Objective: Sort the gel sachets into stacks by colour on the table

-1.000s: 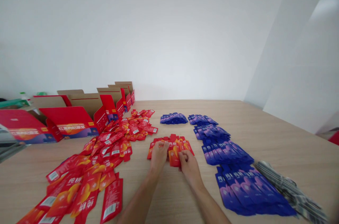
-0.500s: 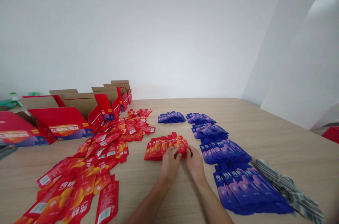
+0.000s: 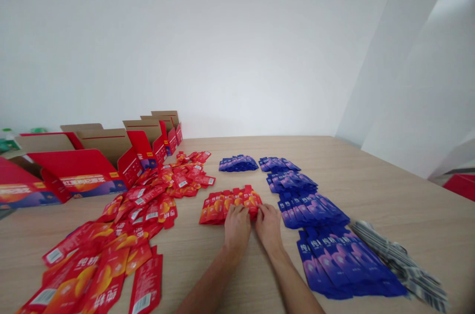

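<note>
Although both hands are in full view from the wrist forward, their fingertips are partly hidden at the contact points. Left hand (image 3: pixel 238 229): fingers bent together over the near side of a row of red sachets (image 3: pixel 218 204), towards its right end. Right hand (image 3: pixel 269 227): fingers curled at that row's right corner, just beside the left. Whether either one pinches a sachet cannot be told. The row lies overlapped, mid-width on the worktop (image 3: pixel 374 190), well short of the far edge; the hands cover part of its near side.

Towards the left edge, loose red sachets (image 3: pixel 139 212) form a heap. Its overlaps prevent a count, and its nearest sachets are cut off at the bottom of view. Open red boxes (image 3: pixel 85 170) line the left edge; the nearest is cropped, and the box interiors are mostly concealed. Behind them, a bottle (image 3: pixel 9 138) is partly screened.

On the right, fanned blue sachets (image 3: pixel 345 262) lie in stacks running from near to far, with one more stack (image 3: pixel 238 163) nearer the far edge's middle. A striped bundle (image 3: pixel 399 262) lies beside the nearest stack, its make-up unclear. Beyond the right edge, a red object (image 3: pixel 462 188) is cropped and unidentifiable
</note>
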### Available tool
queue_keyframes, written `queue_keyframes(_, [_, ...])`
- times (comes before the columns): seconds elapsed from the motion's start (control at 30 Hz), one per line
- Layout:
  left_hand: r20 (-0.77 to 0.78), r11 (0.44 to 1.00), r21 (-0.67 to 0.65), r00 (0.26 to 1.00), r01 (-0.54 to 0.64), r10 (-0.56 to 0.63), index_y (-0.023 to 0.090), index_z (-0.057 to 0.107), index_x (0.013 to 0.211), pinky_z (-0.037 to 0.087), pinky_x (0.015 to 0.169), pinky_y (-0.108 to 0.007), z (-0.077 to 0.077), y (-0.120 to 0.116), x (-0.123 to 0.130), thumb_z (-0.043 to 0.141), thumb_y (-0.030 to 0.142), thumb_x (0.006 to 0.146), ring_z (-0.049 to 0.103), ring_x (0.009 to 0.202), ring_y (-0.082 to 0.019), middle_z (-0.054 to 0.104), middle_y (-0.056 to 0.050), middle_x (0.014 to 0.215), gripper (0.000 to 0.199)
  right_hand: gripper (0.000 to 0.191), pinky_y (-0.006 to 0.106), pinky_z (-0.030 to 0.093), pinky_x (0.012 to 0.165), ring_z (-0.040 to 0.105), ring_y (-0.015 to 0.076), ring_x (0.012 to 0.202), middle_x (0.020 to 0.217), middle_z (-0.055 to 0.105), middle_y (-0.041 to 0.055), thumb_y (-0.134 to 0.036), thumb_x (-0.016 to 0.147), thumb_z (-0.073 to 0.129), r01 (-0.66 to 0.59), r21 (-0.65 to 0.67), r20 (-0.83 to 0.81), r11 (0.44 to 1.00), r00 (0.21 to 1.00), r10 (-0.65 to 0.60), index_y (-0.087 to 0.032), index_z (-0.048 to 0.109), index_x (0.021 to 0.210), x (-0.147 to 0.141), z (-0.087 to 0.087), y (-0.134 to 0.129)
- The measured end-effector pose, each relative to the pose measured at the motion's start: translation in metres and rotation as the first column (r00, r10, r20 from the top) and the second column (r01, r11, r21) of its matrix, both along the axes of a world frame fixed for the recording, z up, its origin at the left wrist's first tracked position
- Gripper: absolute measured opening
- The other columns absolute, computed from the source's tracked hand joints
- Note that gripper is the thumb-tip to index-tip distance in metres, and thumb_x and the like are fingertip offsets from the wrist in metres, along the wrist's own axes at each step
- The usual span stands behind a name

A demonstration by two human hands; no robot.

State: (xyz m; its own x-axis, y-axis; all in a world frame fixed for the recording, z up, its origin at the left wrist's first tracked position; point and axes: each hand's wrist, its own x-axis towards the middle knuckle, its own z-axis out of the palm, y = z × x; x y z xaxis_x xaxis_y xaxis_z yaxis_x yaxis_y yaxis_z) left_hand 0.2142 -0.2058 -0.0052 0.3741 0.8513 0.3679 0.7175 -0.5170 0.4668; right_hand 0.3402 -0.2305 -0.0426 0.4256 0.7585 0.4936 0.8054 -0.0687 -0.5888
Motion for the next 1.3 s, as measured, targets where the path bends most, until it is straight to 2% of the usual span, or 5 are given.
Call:
queue_keyframes(0.23, [-0.026,1.000,0.005,0.999,-0.024,0.024,0.021,0.072,0.107,0.036,0.109,-0.043,0.003,-0.005,-0.001,0.045,0.015,0.090,0.057,0.113,-0.025,0.069,-0.008,0.116,0.033,0.036,0.038,0.037,0.094,0.058,0.0244,0.104,0.113,0.066,0.0156,-0.020,0.090,0.041,0.049,0.024,0.025,0.998,0.998,-0.050,-0.015,0.073,0.106,0.000,-0.003,0.000])
queue_keyframes(0.47, [-0.047,0.994,-0.008,0.993,-0.110,0.110,0.020,0.069,0.114,0.035,0.108,-0.043,0.014,-0.016,-0.023,0.048,0.016,0.087,0.052,0.119,-0.027,0.064,-0.009,0.126,0.034,0.036,0.041,0.037,0.095,0.052,0.0254,0.111,0.121,0.062,0.0141,-0.021,0.091,0.040,0.009,0.081,0.041,0.997,0.999,-0.013,-0.017,0.070,0.110,-0.022,0.014,-0.004])
queue_keyframes(0.87, [-0.270,0.894,-0.034,0.865,-0.447,0.423,0.018,0.062,0.121,0.026,0.105,-0.048,0.014,-0.039,-0.122,0.045,0.018,0.086,0.046,0.123,-0.031,0.057,-0.016,0.128,0.039,0.035,0.041,0.040,0.097,0.052,0.0262,0.107,0.122,0.064,0.0083,-0.014,0.086,0.047,-0.434,0.026,0.087,0.901,0.899,0.430,-0.022,0.073,0.107,-0.129,0.031,-0.023])
queue_keyframes(1.1, [-0.373,0.771,-0.028,0.722,-0.637,0.583,0.016,0.065,0.109,0.033,0.098,-0.050,0.015,-0.051,-0.179,0.047,0.020,0.083,0.048,0.121,-0.035,0.058,-0.017,0.123,0.032,0.040,0.042,0.040,0.097,0.054,0.0250,0.107,0.119,0.067,0.0098,-0.006,0.082,0.044,-0.507,0.041,0.102,0.861,0.859,0.501,-0.021,0.074,0.102,-0.159,0.022,-0.021])
queue_keyframes(1.3, [-0.343,0.752,-0.120,0.738,-0.648,0.582,0.015,0.063,0.112,0.041,0.088,-0.038,0.005,-0.048,-0.209,0.048,0.017,0.084,0.054,0.114,-0.030,0.060,-0.017,0.121,0.032,0.043,0.043,0.042,0.098,0.055,0.0255,0.111,0.121,0.066,0.0115,-0.003,0.080,0.043,-0.538,0.043,0.092,0.842,0.841,0.532,-0.020,0.074,0.105,-0.164,0.016,-0.019])
